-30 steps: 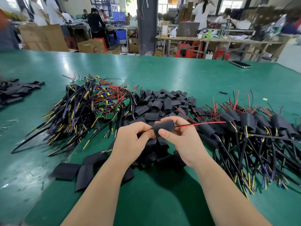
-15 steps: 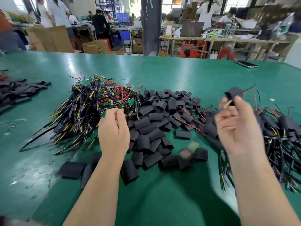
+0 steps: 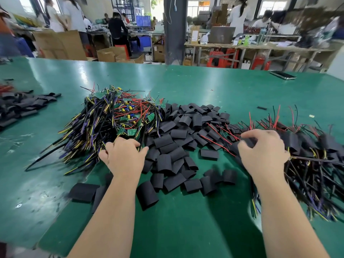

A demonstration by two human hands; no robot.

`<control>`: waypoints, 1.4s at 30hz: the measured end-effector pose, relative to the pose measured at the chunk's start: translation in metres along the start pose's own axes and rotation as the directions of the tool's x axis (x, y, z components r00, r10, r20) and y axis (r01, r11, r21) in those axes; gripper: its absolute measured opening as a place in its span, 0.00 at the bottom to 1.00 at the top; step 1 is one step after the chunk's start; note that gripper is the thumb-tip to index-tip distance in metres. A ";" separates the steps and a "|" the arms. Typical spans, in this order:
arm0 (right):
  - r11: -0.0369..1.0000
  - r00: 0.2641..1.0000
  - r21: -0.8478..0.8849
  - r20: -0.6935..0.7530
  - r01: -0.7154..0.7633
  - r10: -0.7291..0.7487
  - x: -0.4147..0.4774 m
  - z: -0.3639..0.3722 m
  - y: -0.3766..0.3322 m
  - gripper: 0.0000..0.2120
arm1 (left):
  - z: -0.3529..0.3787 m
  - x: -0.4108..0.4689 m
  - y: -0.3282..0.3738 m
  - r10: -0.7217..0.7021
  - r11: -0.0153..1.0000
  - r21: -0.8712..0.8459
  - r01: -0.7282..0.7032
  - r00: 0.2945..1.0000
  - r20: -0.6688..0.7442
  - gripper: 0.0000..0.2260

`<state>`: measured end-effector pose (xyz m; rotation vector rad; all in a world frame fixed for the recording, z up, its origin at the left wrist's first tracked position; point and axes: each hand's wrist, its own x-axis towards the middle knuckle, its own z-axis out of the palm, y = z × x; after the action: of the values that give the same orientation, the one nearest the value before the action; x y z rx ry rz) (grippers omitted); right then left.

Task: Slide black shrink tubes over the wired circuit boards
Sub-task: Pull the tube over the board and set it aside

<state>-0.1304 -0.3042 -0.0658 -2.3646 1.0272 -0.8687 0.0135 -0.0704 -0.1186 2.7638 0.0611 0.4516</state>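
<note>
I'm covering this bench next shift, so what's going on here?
A person is sleeving wired circuit boards with black shrink tubes at a green table. Their left hand reaches into the edge of the bare-board pile, fingers curled among the wires. Their right hand rests on the pile of sleeved boards to the right. Loose tubes lie heaped between the two piles. Whether either hand grips anything is hidden.

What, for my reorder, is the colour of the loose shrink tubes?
Black shrink tubes, head view.
</note>
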 end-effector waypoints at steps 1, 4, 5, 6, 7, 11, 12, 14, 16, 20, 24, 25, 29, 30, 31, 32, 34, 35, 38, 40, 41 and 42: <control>1.000 1.000 0.002 0.006 0.016 -0.016 -0.002 0.003 -0.002 0.09 | 0.000 0.001 0.000 0.005 1.000 0.026 -0.005 1.000 0.004 0.11; 0.997 0.997 0.034 0.046 0.063 -0.064 -0.010 0.012 -0.007 0.08 | 0.003 0.005 0.002 -0.009 0.999 0.050 0.009 1.000 0.007 0.11; 0.996 0.995 0.043 0.056 0.076 -0.078 -0.012 0.014 -0.008 0.08 | 0.003 0.005 0.002 -0.015 0.998 0.054 0.015 1.000 0.008 0.12; 0.995 0.994 0.049 0.064 0.087 -0.090 -0.013 0.017 -0.009 0.08 | 0.004 0.005 0.003 -0.017 0.998 0.062 0.016 1.000 0.008 0.12; 0.994 0.993 0.057 0.068 0.097 -0.101 -0.014 0.019 -0.009 0.08 | 0.004 0.005 0.004 -0.016 0.997 0.072 0.015 1.000 0.005 0.13; 0.987 0.987 0.102 0.090 0.121 -0.130 -0.017 0.022 -0.010 0.08 | 0.002 0.008 0.003 -0.010 0.995 0.099 0.009 1.000 0.009 0.10; 0.986 0.987 0.112 0.093 0.123 -0.134 -0.017 0.022 -0.010 0.08 | 0.002 0.008 0.003 -0.009 0.995 0.096 0.008 1.000 0.015 0.09; 0.984 0.987 0.133 0.091 0.120 -0.133 -0.017 0.023 -0.010 0.08 | 0.001 0.008 0.004 -0.010 0.995 0.102 0.007 1.000 0.027 0.09; 0.981 0.988 0.157 0.082 0.117 -0.131 -0.017 0.023 -0.009 0.07 | -0.001 0.006 0.005 -0.024 0.996 0.086 0.022 0.999 0.027 0.11; 0.966 0.990 0.230 0.049 0.116 -0.130 -0.016 0.023 -0.009 0.07 | -0.010 0.006 0.001 -0.075 0.915 -0.400 0.048 0.996 -0.052 0.09; 0.925 0.995 0.378 0.061 0.047 -0.075 -0.018 0.022 -0.015 0.09 | -0.021 0.000 0.004 -0.072 0.626 -0.775 -0.081 0.984 -0.161 0.08; 0.905 0.995 0.425 0.082 0.020 -0.061 -0.019 0.022 -0.016 0.10 | -0.024 -0.001 0.004 -0.072 0.523 -0.841 -0.139 0.976 -0.206 0.08; 0.725 0.927 0.654 0.370 -0.215 -0.059 -0.025 0.023 -0.024 0.10 | -0.029 0.000 0.006 0.005 0.193 -0.961 -0.196 0.980 -0.199 0.08; 0.587 0.858 0.728 0.503 -0.353 -0.108 -0.028 0.023 -0.027 0.12 | -0.029 0.000 0.007 0.052 0.185 -0.964 -0.191 0.981 -0.185 0.08; 0.427 0.767 0.755 0.613 -0.497 -0.191 -0.031 0.024 -0.030 0.16 | -0.028 -0.002 0.008 0.103 0.190 -0.963 -0.191 0.979 -0.174 0.08; 0.297 0.683 0.740 0.672 -0.604 -0.286 -0.034 0.025 -0.032 0.22 | -0.027 -0.003 0.009 0.156 0.199 -0.960 -0.197 0.973 -0.168 0.09; 0.148 0.627 0.731 0.657 -0.666 -0.419 -0.037 0.026 -0.034 0.30 | -0.025 -0.006 0.009 0.258 0.226 -0.949 -0.218 0.953 -0.157 0.09; 0.079 0.650 0.748 0.619 -0.659 -0.441 -0.037 0.027 -0.035 0.30 | -0.024 -0.007 0.010 0.296 0.244 -0.944 -0.221 0.944 -0.144 0.10; -0.053 0.751 0.801 0.533 -0.596 -0.389 -0.032 0.024 -0.035 0.23 | -0.025 -0.008 0.010 0.315 0.326 -0.916 -0.234 0.940 -0.129 0.12; -0.058 0.782 0.822 0.513 -0.566 -0.354 -0.029 0.021 -0.033 0.18 | -0.029 -0.010 0.009 0.284 0.387 -0.888 -0.249 0.948 -0.142 0.11; -0.057 0.791 0.829 0.509 -0.557 -0.339 -0.028 0.021 -0.033 0.16 | -0.029 -0.010 0.008 0.259 0.465 -0.846 -0.261 0.954 -0.152 0.11; -0.049 0.800 0.834 0.508 -0.549 -0.318 -0.027 0.021 -0.034 0.14 | -0.028 -0.010 0.008 0.220 0.592 -0.759 -0.270 0.961 -0.170 0.11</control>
<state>-0.1143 -0.2594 -0.0712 -0.9095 0.0433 -0.3806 -0.0051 -0.0696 -0.0937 1.8787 -0.4216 0.4804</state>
